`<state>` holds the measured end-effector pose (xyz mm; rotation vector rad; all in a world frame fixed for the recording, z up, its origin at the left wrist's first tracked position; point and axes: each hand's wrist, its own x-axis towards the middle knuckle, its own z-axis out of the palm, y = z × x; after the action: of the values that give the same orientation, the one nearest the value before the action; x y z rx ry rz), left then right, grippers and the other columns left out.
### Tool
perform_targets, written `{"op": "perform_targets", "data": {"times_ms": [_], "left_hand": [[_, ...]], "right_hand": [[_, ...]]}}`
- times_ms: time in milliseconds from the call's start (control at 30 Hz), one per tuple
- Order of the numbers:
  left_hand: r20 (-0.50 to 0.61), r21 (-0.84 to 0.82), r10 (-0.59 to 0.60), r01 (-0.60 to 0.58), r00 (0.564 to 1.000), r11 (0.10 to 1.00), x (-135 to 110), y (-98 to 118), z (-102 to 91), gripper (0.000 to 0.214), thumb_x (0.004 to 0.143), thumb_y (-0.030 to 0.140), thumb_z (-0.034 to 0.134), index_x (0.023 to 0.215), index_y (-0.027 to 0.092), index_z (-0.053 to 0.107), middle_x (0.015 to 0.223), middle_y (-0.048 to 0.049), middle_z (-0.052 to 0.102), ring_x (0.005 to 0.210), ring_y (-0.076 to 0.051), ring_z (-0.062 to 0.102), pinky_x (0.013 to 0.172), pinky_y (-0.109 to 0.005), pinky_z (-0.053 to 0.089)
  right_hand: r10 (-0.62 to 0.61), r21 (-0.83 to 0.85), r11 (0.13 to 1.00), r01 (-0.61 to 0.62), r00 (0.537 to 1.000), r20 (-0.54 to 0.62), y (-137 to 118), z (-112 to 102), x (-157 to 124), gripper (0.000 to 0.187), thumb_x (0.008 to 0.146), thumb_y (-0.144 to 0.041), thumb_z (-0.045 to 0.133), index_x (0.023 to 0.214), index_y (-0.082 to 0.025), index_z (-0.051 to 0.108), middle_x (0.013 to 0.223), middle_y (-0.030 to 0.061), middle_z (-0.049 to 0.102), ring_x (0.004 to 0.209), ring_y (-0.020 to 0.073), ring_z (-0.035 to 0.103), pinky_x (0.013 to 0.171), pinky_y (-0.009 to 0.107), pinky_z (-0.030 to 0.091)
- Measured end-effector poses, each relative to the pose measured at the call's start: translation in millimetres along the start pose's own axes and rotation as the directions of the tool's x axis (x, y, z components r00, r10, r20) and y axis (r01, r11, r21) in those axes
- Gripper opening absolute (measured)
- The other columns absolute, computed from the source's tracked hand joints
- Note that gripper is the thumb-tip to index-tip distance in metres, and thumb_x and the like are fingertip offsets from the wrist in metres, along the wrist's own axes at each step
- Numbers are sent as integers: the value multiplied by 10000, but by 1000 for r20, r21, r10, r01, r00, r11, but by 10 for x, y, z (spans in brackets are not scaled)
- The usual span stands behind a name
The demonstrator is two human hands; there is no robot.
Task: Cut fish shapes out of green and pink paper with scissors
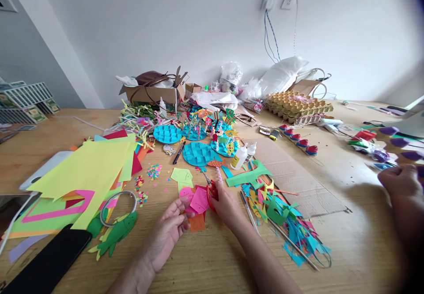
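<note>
My right hand (222, 203) is closed around the red handles of a pair of scissors (211, 193), whose blades point away from me. Loosely curled, with fingers apart, my left hand (171, 223) is beside a pink paper piece (199, 199) with its fingertips close to the edge; I see nothing gripped in it. Under the pink pieces lies orange paper (198, 223). A lime green paper cutout (182, 176) with drawn lines is just beyond. Past the scissors are an orange paper fish (216, 163) and a blue scalloped disc (200, 153).
Colored paper sheets (96, 166), a tape roll (133, 203), green paper fish (117, 234) and a black phone (49, 258) lie left. Paper scraps (291, 223), cardboard (291, 174) and glue bottles (239, 157) are right. Another person's hand (402, 192) is at the right edge.
</note>
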<state>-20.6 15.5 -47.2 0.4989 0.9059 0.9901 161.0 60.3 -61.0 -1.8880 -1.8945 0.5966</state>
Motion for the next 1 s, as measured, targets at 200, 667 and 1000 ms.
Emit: {"op": "perform_targets", "data": {"times_ms": [200, 667, 1000], "left_hand": [[61, 160, 28, -37, 998, 986, 4, -47, -5, 380, 699, 204, 639, 1079, 204, 632, 1085, -70, 624, 896, -182, 561, 689, -257, 427], [62, 341, 268, -272, 962, 900, 73, -124, -98, 314, 729, 308, 647, 1027, 217, 692, 947, -65, 711, 926, -241, 584, 762, -300, 448], [158, 364, 377, -409, 913, 837, -97, -41, -23, 312, 785, 305, 610, 1088, 249, 662, 1162, -56, 638, 1011, -242, 561, 792, -281, 466]], "right_hand": [[9, 72, 997, -6, 999, -44, -6, 0, -10, 97, 798, -182, 518, 890, -165, 543, 688, 49, 617, 622, 185, 563, 496, 211, 285], [-3, 515, 852, 93, 985, -173, -73, -217, -68, 93, 697, -189, 541, 776, -191, 494, 656, -18, 522, 590, 145, 480, 535, 230, 360], [-12, 855, 508, 103, 994, -113, -168, -218, -138, 293, 676, -419, 643, 749, -193, 471, 648, -33, 502, 562, 127, 491, 512, 230, 390]]}}
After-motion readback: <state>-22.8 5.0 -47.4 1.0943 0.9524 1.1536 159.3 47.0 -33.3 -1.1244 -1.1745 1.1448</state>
